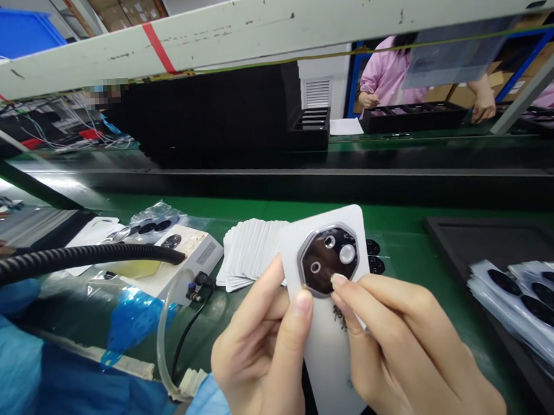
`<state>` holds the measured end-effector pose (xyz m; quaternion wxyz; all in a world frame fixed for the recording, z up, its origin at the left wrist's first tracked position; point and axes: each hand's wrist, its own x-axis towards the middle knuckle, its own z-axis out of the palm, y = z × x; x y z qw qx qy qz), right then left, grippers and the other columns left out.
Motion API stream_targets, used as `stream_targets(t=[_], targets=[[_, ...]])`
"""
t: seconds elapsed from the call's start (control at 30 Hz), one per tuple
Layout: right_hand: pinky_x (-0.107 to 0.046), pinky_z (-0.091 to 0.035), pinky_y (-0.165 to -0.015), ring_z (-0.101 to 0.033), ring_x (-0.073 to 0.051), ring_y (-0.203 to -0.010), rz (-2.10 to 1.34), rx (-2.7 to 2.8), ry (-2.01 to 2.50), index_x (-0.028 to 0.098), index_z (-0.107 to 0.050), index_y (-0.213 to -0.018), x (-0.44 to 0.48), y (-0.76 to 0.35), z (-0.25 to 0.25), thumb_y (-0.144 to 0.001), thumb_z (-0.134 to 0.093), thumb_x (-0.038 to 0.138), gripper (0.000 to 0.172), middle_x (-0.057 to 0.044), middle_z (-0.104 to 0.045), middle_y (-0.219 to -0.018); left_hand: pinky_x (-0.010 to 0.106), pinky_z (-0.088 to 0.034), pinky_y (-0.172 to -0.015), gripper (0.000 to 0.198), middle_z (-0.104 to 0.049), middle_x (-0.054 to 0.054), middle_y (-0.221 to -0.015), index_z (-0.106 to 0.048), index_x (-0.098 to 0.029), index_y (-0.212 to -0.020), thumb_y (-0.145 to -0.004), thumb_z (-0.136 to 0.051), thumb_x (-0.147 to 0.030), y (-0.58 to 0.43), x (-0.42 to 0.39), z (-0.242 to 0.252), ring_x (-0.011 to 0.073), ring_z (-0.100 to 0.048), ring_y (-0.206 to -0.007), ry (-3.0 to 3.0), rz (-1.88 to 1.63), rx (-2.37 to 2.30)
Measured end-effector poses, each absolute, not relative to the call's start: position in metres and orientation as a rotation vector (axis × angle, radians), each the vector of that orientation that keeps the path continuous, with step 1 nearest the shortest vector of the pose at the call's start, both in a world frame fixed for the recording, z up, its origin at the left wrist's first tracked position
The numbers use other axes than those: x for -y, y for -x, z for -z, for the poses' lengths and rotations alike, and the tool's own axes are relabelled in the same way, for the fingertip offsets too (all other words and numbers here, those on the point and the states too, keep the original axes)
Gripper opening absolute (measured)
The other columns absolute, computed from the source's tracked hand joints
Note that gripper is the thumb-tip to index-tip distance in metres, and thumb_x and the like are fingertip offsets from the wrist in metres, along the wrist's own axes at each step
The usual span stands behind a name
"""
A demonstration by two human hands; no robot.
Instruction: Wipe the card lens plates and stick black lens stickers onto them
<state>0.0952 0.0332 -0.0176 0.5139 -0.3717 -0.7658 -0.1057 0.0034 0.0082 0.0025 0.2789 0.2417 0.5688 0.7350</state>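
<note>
Green bench (411, 245) shows between panel (329, 362) edge and tray (459, 238).

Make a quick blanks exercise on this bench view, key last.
The left hand grips the white panel, while the right hand has its index fingertip at the ____ edge of the dark plate, not the upper.
The ribbed hose is ____ in colour.
The fanned white cards lie on a ____ worktop.

Missing words: lower; black; green.

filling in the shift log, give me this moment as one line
left hand: holds white panel | right hand: at lower edge of dark octagonal plate | nearby: spread white cards, black tray
</note>
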Motion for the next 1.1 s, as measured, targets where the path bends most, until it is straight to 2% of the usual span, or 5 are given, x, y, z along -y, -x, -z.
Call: stream_targets(t=[0.37, 0.53, 0.77, 0.9, 1.1], targets=[[-0.021, -0.05, -0.062, -0.064, -0.008, -0.072, 0.201, 1.834, 0.92, 0.02, -0.067, -0.099, -0.033, -0.098, 0.014, -0.083, -0.056, 0.007, 0.023, 0.002, -0.069, -0.088, 0.013, -0.04, -0.042, 0.026, -0.063, -0.003, -0.054, -0.075, -0.027, -0.095, -0.07, -0.072, -0.023, -0.003, -0.01, -0.003, 0.0067, -0.051, -0.045, -0.649, -1.966, -1.512], [-0.02, -0.05, -0.05, -0.062, -0.01, -0.066, -0.145, 1.799, 0.792, 0.02, -0.063, -0.089, -0.043, -0.111, 0.003, -0.082, -0.059, 0.012, 0.012, 0.0, -0.066, -0.078, 0.017, -0.04, -0.042, 0.032, -0.051, -0.004, -0.043, -0.073, -0.024, -0.101, -0.07, -0.073, -0.03, 0.008, -0.011, -0.003, 0.0073, -0.043, -0.041, -0.661, -1.853, -1.369], [-0.018, -0.033, -0.028, -0.05, -0.007, -0.045, -0.517, 1.472, 0.674, 0.017, -0.065, -0.084, -0.037, -0.104, 0.001, -0.079, -0.062, 0.007, 0.011, -0.001, -0.063, -0.069, 0.019, -0.03, -0.037, 0.036, -0.053, -0.002, -0.043, -0.071, -0.021, -0.106, -0.072, -0.069, -0.032, 0.01, -0.009, -0.007, 0.0092, -0.04, -0.038, -0.682, -1.8, -1.368], [-0.019, -0.031, -0.03, -0.05, -0.008, -0.045, -0.536, 1.319, 0.804, 0.02, -0.065, -0.078, -0.032, -0.097, 0.002, -0.084, -0.063, 0.021, 0.007, 0.0, -0.059, -0.067, 0.019, -0.027, -0.035, 0.035, -0.049, -0.003, -0.04, -0.072, -0.022, -0.105, -0.072, -0.069, -0.033, 0.01, -0.01, -0.008, 0.0087, -0.036, -0.037, -0.697, -1.797, -1.376], [-0.02, -0.034, -0.034, -0.05, -0.009, -0.049, -0.503, 1.277, 0.909, 0.024, -0.064, -0.073, -0.028, -0.093, -0.001, -0.084, -0.063, 0.039, 0.019, 0.001, -0.056, -0.064, 0.021, -0.031, -0.035, 0.037, -0.071, 0.004, -0.067, -0.072, -0.022, -0.105, -0.07, -0.071, -0.034, 0.009, -0.01, -0.011, 0.0086, -0.041, -0.036, -0.677, -1.809, -1.405]])
